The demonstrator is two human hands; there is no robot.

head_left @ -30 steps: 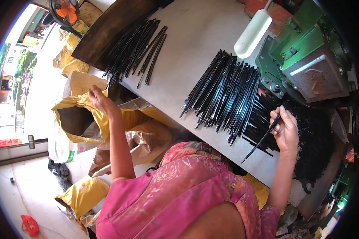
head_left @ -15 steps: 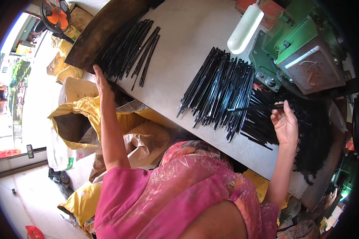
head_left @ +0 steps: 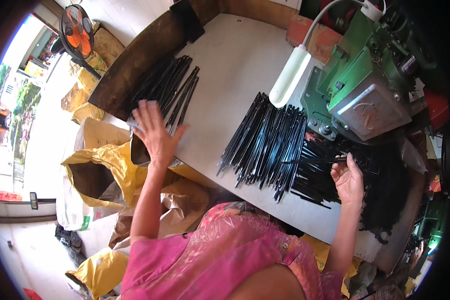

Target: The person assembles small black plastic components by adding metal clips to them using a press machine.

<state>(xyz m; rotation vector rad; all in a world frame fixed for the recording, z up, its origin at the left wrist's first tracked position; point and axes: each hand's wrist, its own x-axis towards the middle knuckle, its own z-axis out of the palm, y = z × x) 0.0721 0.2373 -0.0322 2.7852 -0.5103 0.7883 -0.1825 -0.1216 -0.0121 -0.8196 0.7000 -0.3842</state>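
Observation:
My left hand (head_left: 156, 134) is spread, fingers apart and slightly blurred, over the near edge of the table by a smaller bunch of thin black rods (head_left: 160, 82). Nothing is in it. At the right, my right hand (head_left: 348, 179) pinches the end of a thin black rod (head_left: 312, 161), which points left across a larger pile. That pile of black rods (head_left: 265, 142) lies side by side on the table (head_left: 220, 65). More black rods (head_left: 317, 187) lie beneath and beside my right hand. What exactly the rods are I cannot make out.
A green machine (head_left: 357, 85) stands on the table's right, with a white lamp (head_left: 290, 77) hanging beside it. A brown raised rim (head_left: 120, 70) borders the far left. Open yellow sacks (head_left: 97, 170) stand on the floor at left. Behind them is a fan (head_left: 77, 32).
My left hand has moved right, from the rim to over the table edge, and its fingers have spread. My right hand keeps the rod pinched. The whole view has shifted, with more table showing.

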